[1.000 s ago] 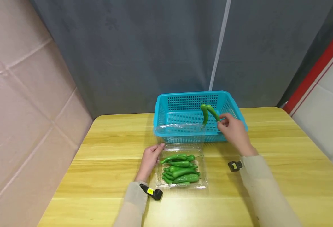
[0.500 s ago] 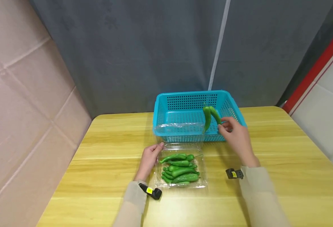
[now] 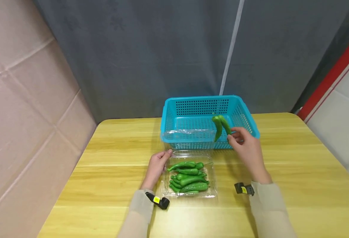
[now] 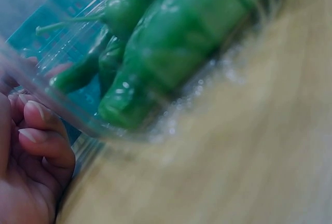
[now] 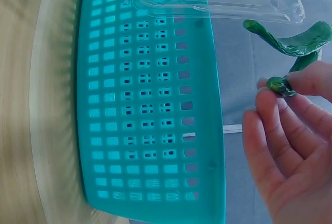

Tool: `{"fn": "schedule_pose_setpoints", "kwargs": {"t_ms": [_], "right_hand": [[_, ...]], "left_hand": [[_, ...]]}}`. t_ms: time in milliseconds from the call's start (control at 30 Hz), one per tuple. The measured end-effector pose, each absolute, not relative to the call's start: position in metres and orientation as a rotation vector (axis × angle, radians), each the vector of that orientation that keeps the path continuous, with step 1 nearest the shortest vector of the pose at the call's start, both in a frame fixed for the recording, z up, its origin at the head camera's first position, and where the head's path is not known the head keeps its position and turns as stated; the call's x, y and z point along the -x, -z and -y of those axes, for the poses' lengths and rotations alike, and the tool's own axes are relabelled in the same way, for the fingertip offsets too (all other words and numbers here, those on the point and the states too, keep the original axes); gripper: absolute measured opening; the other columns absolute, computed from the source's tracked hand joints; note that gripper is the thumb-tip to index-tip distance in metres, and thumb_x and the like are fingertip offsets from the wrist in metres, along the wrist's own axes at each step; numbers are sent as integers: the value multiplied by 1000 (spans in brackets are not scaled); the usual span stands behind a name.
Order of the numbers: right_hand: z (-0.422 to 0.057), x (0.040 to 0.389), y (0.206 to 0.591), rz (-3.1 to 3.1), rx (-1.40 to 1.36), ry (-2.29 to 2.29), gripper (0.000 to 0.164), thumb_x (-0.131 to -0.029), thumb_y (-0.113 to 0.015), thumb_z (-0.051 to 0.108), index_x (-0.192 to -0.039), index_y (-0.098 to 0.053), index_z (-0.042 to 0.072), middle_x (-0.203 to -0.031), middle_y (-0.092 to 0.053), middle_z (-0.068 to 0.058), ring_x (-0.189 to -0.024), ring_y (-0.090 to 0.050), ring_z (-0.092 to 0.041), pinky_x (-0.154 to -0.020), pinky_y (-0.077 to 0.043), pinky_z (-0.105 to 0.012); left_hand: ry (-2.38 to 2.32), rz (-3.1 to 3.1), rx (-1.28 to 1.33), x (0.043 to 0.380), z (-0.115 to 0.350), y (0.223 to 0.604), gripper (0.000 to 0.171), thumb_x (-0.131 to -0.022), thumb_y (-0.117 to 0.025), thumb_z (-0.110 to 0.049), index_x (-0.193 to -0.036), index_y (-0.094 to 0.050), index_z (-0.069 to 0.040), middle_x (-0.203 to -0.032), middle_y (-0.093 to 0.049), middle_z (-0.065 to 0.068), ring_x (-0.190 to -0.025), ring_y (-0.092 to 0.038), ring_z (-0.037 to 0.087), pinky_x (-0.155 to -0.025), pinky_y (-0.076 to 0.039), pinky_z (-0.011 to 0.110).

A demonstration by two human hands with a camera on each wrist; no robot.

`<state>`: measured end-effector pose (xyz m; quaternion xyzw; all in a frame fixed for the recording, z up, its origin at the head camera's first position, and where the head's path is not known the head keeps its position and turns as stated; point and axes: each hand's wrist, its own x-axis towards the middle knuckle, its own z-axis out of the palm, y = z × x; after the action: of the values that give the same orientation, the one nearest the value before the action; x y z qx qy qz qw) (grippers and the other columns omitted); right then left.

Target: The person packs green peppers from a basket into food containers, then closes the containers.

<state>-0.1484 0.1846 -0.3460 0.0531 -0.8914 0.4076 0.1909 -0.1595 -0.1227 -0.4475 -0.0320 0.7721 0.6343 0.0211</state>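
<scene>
My right hand (image 3: 247, 150) pinches the lower end of a curved green pepper (image 3: 226, 125) between thumb and fingertips, over the near right part of the blue basket (image 3: 198, 98). A second green pepper (image 3: 217, 129) hangs beside it, the two meeting at their upper ends. In the right wrist view, the held pepper's tip (image 5: 280, 85) shows between the fingers. My left hand (image 3: 157, 167) grips the left edge of an open clear plastic container (image 3: 213, 185), thumb near its hinge. Several green peppers (image 3: 193, 180) lie inside it. Curled fingers (image 4: 49, 146) show beside its wall in the left wrist view.
The container's raised clear lid (image 3: 189, 135) overlaps the basket's near wall in the head view. Both stand on a wooden table (image 3: 118, 148). A dark grey curtain (image 3: 138, 59) hangs behind, and a pale padded wall (image 3: 28, 115) rises at the left.
My right hand has drawn the two peppers back toward the basket's near rim, lower in the head view. My left hand and the container have stayed in place.
</scene>
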Motion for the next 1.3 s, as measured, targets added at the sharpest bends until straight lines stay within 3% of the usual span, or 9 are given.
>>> {"fn": "schedule_pose_setpoints", "kwargs": {"t_ms": [333, 567, 667, 800, 1000, 1300], "right_hand": [[-185, 146, 350, 2491, -138, -1158, 31, -88, -56, 29, -111, -57, 9, -90, -63, -3, -77, -57, -14, -65, -46, -23], [-191, 144, 345, 2496, -124, -1179, 34, -88, -54, 31, -114, -56, 8, -92, -62, -4, -80, -57, -15, -67, -45, -19], [-193, 143, 342, 2496, -164, -1157, 32, -88, -56, 30, -112, -56, 9, -91, -62, -3, -79, -58, -14, -67, -45, -16], [-192, 142, 339, 2502, -285, -1115, 27, -86, -60, 24, -109, -58, 9, -88, -63, -1, -75, -59, -13, -66, -46, -17], [-188, 144, 341, 2611, -549, -1056, 24, -85, -62, 17, -106, -58, 7, -86, -63, -1, -75, -59, -13, -66, -50, -28], [-175, 144, 345, 2816, -839, -1075, 22, -85, -62, 18, -106, -59, 11, -87, -61, 5, -78, -57, -9, -70, -50, -28]], "left_hand": [[-1957, -2351, 108, 156, 126, 443, 46, -78, -57, -56, -85, -67, -12, -45, -38, -2, -36, -33, 9, -33, -29, 22], [-1963, -2339, 87, 147, 122, 421, 42, -86, -56, -42, -84, -65, -2, -46, -37, -2, -35, -32, 6, -33, -29, 22], [-1961, -2345, 91, 148, 121, 423, 42, -85, -56, -44, -86, -65, -3, -45, -37, -3, -35, -32, 7, -33, -29, 22], [-1959, -2348, 107, 156, 123, 437, 45, -80, -57, -53, -85, -67, -9, -46, -38, -2, -36, -33, 9, -32, -29, 23], [-1938, -2402, 93, 161, 124, 448, 49, -77, -55, -59, -81, -66, -12, -46, -38, -2, -37, -33, 11, -32, -29, 25], [-1924, -2374, 90, 149, 119, 418, 39, -86, -54, -43, -88, -67, -6, -46, -38, -3, -35, -32, 5, -34, -29, 21]]}}
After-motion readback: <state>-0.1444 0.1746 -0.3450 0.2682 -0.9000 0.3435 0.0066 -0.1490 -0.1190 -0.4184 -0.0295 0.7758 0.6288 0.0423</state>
